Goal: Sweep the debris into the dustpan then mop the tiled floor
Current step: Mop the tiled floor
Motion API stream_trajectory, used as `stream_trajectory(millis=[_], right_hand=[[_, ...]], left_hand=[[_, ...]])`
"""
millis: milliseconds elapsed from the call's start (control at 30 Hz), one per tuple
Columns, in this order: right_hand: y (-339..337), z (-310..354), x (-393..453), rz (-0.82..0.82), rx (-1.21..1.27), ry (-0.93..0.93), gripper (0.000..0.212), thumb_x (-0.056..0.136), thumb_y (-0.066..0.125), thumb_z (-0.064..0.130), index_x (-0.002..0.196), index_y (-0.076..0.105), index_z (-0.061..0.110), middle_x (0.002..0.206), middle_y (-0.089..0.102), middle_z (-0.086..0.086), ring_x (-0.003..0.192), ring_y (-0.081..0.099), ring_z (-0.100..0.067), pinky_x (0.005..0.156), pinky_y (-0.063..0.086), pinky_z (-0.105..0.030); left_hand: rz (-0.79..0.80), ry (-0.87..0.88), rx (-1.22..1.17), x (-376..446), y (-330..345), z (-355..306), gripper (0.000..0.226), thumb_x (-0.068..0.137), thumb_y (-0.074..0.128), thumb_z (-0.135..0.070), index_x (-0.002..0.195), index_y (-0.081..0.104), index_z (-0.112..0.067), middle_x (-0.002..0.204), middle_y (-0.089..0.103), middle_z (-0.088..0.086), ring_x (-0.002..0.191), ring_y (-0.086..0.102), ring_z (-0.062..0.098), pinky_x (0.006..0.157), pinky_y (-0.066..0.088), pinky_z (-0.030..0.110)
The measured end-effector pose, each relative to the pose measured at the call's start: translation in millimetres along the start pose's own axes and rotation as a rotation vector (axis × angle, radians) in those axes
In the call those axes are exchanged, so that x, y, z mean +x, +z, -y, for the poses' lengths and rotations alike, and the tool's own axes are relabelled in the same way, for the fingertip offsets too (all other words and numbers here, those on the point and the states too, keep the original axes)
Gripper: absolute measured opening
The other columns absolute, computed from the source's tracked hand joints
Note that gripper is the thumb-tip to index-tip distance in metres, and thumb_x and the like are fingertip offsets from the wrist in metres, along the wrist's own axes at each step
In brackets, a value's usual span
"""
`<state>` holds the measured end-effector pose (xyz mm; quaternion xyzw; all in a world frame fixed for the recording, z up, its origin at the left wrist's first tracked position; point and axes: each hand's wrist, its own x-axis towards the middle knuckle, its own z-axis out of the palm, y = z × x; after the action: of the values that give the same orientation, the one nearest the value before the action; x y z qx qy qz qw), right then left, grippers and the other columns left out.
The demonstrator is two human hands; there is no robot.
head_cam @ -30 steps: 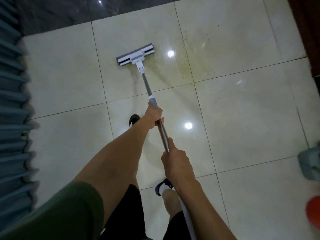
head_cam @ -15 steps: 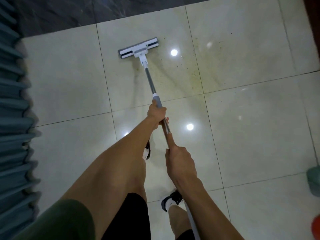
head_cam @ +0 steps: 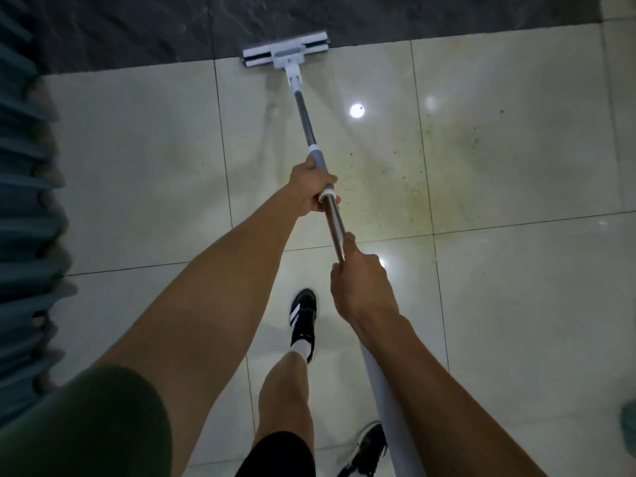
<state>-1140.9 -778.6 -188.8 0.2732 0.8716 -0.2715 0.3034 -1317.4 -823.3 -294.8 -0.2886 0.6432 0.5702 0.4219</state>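
On the pale tiled floor (head_cam: 516, 287), the flat mop head (head_cam: 285, 52) lay far ahead of both hands, at the edge of the dark floor strip (head_cam: 137, 25). The left hand (head_cam: 309, 191) gripped the mop handle (head_cam: 335, 225) at its grey sleeve, fingers curled around it. The right hand (head_cam: 361, 287) held the metal shaft lower, nearer to the body. Small dark specks (head_cam: 395, 170) lay to the right of the handle.
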Motion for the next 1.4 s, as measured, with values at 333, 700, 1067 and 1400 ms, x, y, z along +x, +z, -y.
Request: stream_trajectory(millis=[333,700,1067,1400], right_hand=[[8,-42,-61,0.064,-0.023,-0.034,0.061,0.101,0.047,0.017,0.156,0.020,0.021,0.109,0.063,-0.012,0.081,0.061,-0.022,0.073,0.055,-0.032],[26,-173,-180,0.175,-0.156,-0.188,0.053,0.099,0.044,0.018,0.150,0.030,0.021,0.098,0.064,-0.010,0.079,0.064,-0.026,0.074,0.059,-0.040],[22,-190,-207,0.228,-0.229,-0.255,0.058,0.099,0.045,0.016,0.153,0.027,0.024,0.103,0.063,-0.010,0.081,0.062,-0.025,0.069,0.054,-0.034],[31,-75,-143,0.219,-0.238,-0.242,0.062,0.096,0.047,0.014,0.153,0.027,0.028,0.084,0.053,-0.003,0.073,0.061,-0.022,0.067,0.056,-0.034]], left_hand=[[-0.013,-0.043,-0.132,-55,5,62,0.069,0.089,0.069,0.006,0.149,0.042,-0.014,0.117,0.057,0.021,0.060,0.064,0.034,0.054,0.059,0.041],[-0.111,-0.110,-0.292,-165,44,219,0.063,0.091,0.067,0.005,0.145,0.041,-0.015,0.109,0.057,0.020,0.065,0.065,0.035,0.066,0.062,0.048],[-0.148,-0.123,-0.351,-194,42,252,0.042,0.094,0.064,0.003,0.130,0.049,-0.009,0.107,0.056,0.019,0.070,0.064,0.035,0.076,0.061,0.054],[-0.162,-0.098,-0.414,-134,-47,182,0.052,0.093,0.065,0.003,0.135,0.045,-0.020,0.122,0.054,0.022,0.066,0.065,0.036,0.060,0.061,0.045]])
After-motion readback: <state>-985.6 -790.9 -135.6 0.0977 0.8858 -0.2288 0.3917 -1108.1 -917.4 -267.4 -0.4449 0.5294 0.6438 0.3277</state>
